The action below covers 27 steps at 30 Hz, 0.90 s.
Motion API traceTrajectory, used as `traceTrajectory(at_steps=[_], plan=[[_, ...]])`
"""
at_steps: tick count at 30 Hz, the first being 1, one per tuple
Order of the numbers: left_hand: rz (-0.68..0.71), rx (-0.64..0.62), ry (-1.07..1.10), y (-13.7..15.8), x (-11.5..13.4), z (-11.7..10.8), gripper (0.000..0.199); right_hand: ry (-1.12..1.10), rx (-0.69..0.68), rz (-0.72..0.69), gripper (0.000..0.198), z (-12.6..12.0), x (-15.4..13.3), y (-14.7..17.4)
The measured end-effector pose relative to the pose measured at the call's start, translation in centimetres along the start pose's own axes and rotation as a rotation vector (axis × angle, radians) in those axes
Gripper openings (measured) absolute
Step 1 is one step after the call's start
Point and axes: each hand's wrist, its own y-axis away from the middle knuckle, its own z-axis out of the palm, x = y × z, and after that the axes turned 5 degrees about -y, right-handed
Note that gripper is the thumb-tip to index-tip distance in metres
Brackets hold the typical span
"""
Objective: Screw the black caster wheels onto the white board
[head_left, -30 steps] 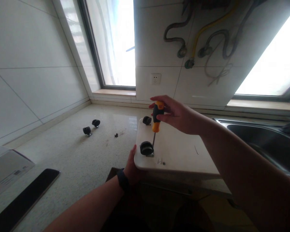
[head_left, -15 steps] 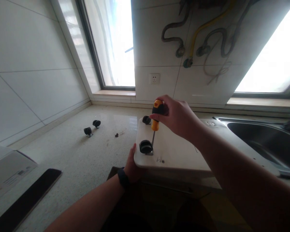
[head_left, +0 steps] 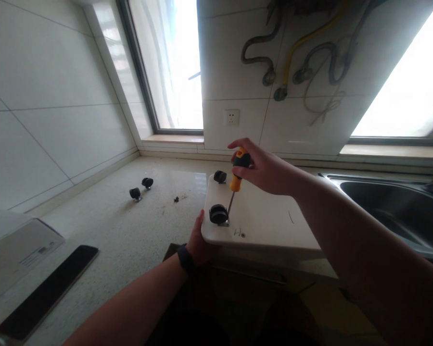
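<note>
A screwdriver with a yellow and black handle is in my right hand, its shaft slanting down to the metal plate of the near caster. That caster sits on the near left corner of a white board. Another black caster stands at the board's far left corner. My left hand grips the board's near left edge, its thumb up the side and the other fingers hidden beneath. The screw under the screwdriver's tip is too small to make out.
Two loose casters and a small heap of dark screws lie on the speckled counter. At the left are a dark flat object and a white box. A steel sink is at the right.
My right hand's fingers have loosened and shifted around the screwdriver handle, which now leans more to the right. The left hand still holds the board. The view has shifted slightly.
</note>
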Motion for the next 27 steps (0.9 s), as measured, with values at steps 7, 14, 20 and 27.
traceTrajectory(at_steps=[7,14,20,27], plan=[[-0.010,0.011,0.020,0.2,0.1,0.3,0.055,-0.258,-0.082,-0.002,0.040,-0.6,1.0,-0.4],[0.023,0.040,-0.001,0.2,0.0,0.5,0.054,0.234,0.330,0.023,0.022,2.0,-0.3,-0.8],[0.021,0.021,-0.012,0.0,0.0,0.0,0.055,0.160,0.212,-0.029,0.028,2.4,-0.7,-0.9],[0.025,0.024,-0.005,-0.2,-0.1,-0.3,0.052,-0.259,-0.098,0.004,0.040,-0.1,0.2,-0.6]])
